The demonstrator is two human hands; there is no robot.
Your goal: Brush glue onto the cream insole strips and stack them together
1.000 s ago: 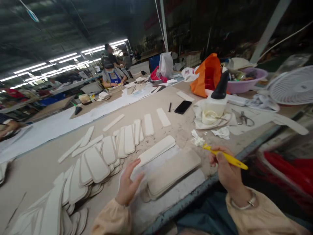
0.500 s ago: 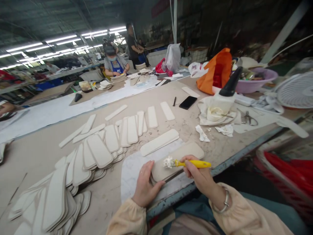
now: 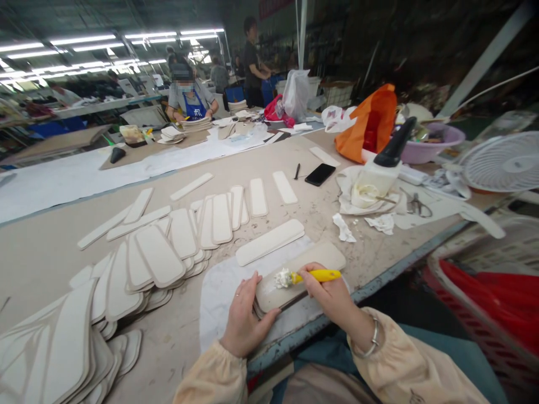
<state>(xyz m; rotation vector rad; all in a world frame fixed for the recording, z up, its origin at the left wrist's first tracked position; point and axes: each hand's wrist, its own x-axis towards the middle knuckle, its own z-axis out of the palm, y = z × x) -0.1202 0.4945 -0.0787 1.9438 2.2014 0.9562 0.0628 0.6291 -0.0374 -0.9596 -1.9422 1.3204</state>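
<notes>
Left hand (image 3: pixel 244 322) and right hand (image 3: pixel 330 292) have both moved to the beige board stack (image 3: pixel 322 255) since a second ago. Across the wide table (image 3: pixel 168 339), pale strips (image 3: pixel 160 257) spread out left of the stack. The left hand is open against the stack's left end; the right hand grips a yellow brush (image 3: pixel 322 275), its white-coated bristles (image 3: pixel 283 278) on top.

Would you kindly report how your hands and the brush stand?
Right hand shut on yellow brush, white-coated bristles at beige panel. Left hand open against panel's left end. Pale strips nearby, off the panel.
</notes>
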